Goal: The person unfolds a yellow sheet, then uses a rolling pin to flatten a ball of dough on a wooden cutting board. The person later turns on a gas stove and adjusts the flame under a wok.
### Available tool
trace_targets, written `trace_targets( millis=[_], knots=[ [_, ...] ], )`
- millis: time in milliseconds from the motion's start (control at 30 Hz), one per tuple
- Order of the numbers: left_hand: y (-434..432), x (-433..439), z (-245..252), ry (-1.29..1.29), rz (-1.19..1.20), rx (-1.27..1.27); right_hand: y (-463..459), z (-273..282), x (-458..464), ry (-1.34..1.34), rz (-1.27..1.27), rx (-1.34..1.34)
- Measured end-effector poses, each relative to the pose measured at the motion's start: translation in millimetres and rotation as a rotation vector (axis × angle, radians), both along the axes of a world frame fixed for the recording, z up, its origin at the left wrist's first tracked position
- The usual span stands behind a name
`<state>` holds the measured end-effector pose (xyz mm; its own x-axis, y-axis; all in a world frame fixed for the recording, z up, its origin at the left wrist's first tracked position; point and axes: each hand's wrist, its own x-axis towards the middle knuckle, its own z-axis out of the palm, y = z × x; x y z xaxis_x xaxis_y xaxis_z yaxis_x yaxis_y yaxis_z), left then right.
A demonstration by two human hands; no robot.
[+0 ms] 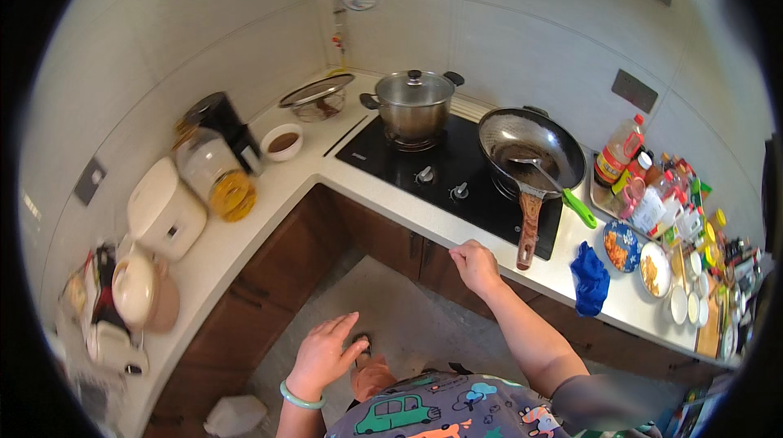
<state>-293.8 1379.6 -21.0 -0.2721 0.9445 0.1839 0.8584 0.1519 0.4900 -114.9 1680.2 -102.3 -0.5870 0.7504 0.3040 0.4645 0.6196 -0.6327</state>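
Observation:
My right hand [477,265] hovers near the front edge of the counter, by the stove knobs, its fingers curled in and nothing seen in them. My left hand [327,346] is over the floor, fingers apart and holding nothing, with a pale green bangle [303,400] on the wrist. On the black gas cooktop [391,163] stand a lidded steel pot [413,111] and a wok [538,138]. The wok's brown handle [529,230] points towards me, right of my right hand. A metal spatula with a green handle [578,208] rests in the wok.
A blue cloth [590,279], bowls of chopped food [619,246] and sauce bottles [619,150] occupy the right counter. Leftward are a wire basket [321,104], a bowl of brown liquid [282,141], a jar of yellow liquid [223,184] and a cream appliance [166,208]. A white bag [235,416] lies on the floor.

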Motion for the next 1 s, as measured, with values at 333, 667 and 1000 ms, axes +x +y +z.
trace_targets(
  millis=[333, 667, 1000],
  knots=[
    [113.4, -194.0, -15.2, 0.016, -0.384, -0.041, 102.5, -2.5, -96.9, -0.500, -0.645, -0.073],
    [153.5, -275.0, -48.4, -0.105, -0.472, -0.130, 161.6, -16.3, -139.8, -0.822, -0.741, -0.151],
    [173.7, -295.1, -93.1, -0.206, -0.483, -0.143, 175.2, -21.3, -137.0, -1.035, -0.602, -0.037]
  ],
)
